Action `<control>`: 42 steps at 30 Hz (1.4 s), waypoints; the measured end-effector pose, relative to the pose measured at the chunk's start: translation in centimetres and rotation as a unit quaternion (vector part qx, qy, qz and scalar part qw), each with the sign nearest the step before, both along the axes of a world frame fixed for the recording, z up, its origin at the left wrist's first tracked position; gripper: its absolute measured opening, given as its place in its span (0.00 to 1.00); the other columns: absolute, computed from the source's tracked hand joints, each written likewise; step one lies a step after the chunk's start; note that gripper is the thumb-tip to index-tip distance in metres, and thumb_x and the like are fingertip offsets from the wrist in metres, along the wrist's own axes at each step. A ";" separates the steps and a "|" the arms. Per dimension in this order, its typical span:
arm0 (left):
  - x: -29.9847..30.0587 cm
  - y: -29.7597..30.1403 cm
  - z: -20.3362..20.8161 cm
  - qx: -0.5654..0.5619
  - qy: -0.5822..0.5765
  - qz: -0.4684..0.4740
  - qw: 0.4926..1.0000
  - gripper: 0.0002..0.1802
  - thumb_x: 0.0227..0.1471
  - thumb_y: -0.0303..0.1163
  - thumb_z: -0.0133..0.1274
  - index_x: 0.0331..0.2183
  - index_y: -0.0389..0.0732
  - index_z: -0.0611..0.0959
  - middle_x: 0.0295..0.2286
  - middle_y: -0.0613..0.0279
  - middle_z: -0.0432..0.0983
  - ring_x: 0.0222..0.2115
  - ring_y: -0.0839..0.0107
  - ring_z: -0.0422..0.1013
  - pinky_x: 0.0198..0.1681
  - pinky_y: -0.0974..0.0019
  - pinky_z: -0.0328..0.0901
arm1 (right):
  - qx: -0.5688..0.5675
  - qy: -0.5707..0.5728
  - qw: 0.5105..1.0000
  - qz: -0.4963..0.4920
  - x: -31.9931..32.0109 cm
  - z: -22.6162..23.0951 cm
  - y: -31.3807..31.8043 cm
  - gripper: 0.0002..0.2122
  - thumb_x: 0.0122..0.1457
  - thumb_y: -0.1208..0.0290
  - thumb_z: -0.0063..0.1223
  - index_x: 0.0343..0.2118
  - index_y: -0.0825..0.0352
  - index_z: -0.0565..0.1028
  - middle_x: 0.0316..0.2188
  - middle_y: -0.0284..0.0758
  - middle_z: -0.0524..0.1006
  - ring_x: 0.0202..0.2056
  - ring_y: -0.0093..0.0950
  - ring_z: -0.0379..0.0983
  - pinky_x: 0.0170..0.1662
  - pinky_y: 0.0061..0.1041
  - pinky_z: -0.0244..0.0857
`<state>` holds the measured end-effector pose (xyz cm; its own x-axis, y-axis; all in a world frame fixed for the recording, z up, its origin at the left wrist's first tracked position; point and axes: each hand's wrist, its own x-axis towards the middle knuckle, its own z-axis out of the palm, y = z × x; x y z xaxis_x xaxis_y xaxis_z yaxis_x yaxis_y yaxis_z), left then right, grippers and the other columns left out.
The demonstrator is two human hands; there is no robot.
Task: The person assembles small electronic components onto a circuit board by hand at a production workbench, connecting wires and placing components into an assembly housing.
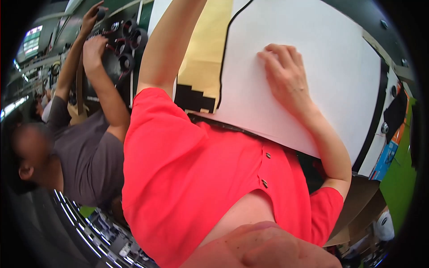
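A large white sheet [330, 58] lies in front of me, with a thin black line along its left side. My right hand [286, 73] rests palm down on it, fingers loosely bent and slightly apart, with nothing seen in them. The fingertips are close to the sheet's surface. My left forearm reaches up past the top edge of the head view, so my left hand is out of sight. Beside that arm is a yellow-brown paper-like panel [205, 49], with a black stepped shape [192, 97] at its lower end.
A co-worker in a dark grey shirt [91, 161] stands at my left, both hands over a black panel [109, 71] with several round black parts [126, 62]. At the right are a blue and orange box [388, 154], a green surface [400, 174] and brown cardboard [359, 210].
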<state>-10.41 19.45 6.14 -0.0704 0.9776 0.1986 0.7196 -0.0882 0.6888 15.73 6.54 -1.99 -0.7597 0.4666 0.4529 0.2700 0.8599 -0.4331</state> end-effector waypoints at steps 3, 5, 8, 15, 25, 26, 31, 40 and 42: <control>-0.8 -13.4 1.7 0.081 0.055 0.011 0.995 0.13 0.53 0.32 0.58 0.35 0.31 0.86 0.24 0.57 0.81 0.25 0.68 0.76 0.32 0.63 0.70 | 0.006 0.007 0.999 0.042 -1.2 0.2 -0.1 0.17 0.50 0.83 0.57 0.45 0.66 0.77 0.46 0.35 0.74 0.48 0.36 0.68 0.50 0.35 0.63; -0.9 -19.1 0.0 -0.058 0.158 -0.013 0.986 0.10 0.57 0.32 0.61 0.37 0.35 0.85 0.26 0.58 0.81 0.27 0.77 0.76 0.29 0.69 0.67 | -0.004 -0.001 1.000 0.031 -0.9 -0.3 0.0 0.16 0.51 0.84 0.58 0.45 0.65 0.77 0.46 0.34 0.74 0.49 0.35 0.68 0.50 0.35 0.63; -0.3 -27.6 -0.3 -0.157 0.074 0.011 0.985 0.06 0.56 0.27 0.59 0.36 0.35 0.85 0.28 0.59 0.79 0.26 0.73 0.74 0.28 0.68 0.66 | 0.000 -0.005 0.999 0.033 -0.9 -0.2 -0.2 0.14 0.54 0.83 0.57 0.45 0.66 0.77 0.47 0.34 0.74 0.49 0.35 0.68 0.49 0.34 0.64; 2.1 -33.7 -1.9 -0.200 -0.006 0.055 0.978 0.05 0.55 0.23 0.59 0.36 0.35 0.84 0.32 0.61 0.77 0.29 0.70 0.75 0.33 0.68 0.69 | 0.008 -0.012 0.999 0.033 -0.9 0.1 -0.8 0.15 0.56 0.85 0.53 0.47 0.67 0.78 0.48 0.36 0.75 0.47 0.38 0.69 0.50 0.35 0.68; 2.4 -33.8 -2.8 -0.166 0.053 0.033 0.984 0.04 0.53 0.21 0.59 0.33 0.34 0.80 0.30 0.57 0.75 0.30 0.62 0.75 0.35 0.66 0.70 | 0.016 -0.014 0.999 0.037 -0.9 0.1 -0.8 0.15 0.57 0.84 0.53 0.47 0.67 0.77 0.48 0.36 0.75 0.47 0.38 0.69 0.50 0.34 0.68; 2.3 -33.8 -2.9 -0.167 0.054 0.032 0.984 0.04 0.53 0.21 0.59 0.33 0.34 0.80 0.30 0.57 0.75 0.30 0.62 0.75 0.35 0.66 0.70 | 0.016 -0.014 0.999 0.038 -0.8 0.0 -0.8 0.15 0.57 0.84 0.53 0.47 0.67 0.77 0.48 0.36 0.75 0.47 0.38 0.69 0.50 0.34 0.68; 1.8 -34.6 -3.0 -0.163 -0.071 0.064 0.982 0.05 0.55 0.24 0.58 0.33 0.34 0.79 0.30 0.56 0.76 0.32 0.60 0.74 0.37 0.62 0.69 | 0.014 -0.012 0.999 0.038 -0.8 0.0 -0.7 0.15 0.57 0.84 0.53 0.47 0.67 0.77 0.48 0.36 0.75 0.47 0.38 0.69 0.50 0.35 0.68; 2.0 -32.7 -3.6 -0.151 -0.044 0.107 0.982 0.04 0.56 0.23 0.57 0.34 0.33 0.80 0.29 0.54 0.76 0.28 0.64 0.75 0.34 0.66 0.70 | 0.017 -0.003 0.999 0.033 -0.7 0.0 -0.1 0.14 0.54 0.83 0.55 0.45 0.67 0.78 0.47 0.35 0.74 0.49 0.35 0.68 0.50 0.35 0.64; 2.0 -31.9 -3.2 -0.166 -0.060 0.097 0.980 0.04 0.56 0.23 0.57 0.34 0.33 0.80 0.29 0.55 0.76 0.28 0.64 0.76 0.34 0.66 0.71 | 0.018 -0.010 0.999 0.026 -0.4 0.1 0.1 0.15 0.52 0.82 0.54 0.45 0.68 0.78 0.47 0.37 0.74 0.50 0.37 0.68 0.51 0.37 0.63</control>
<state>-8.42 -12.43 2.98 -0.2642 0.9529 -0.1487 0.6131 0.2849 0.7368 15.29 6.66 -1.93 -0.7911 0.4101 0.4539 0.2327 0.8879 -0.3967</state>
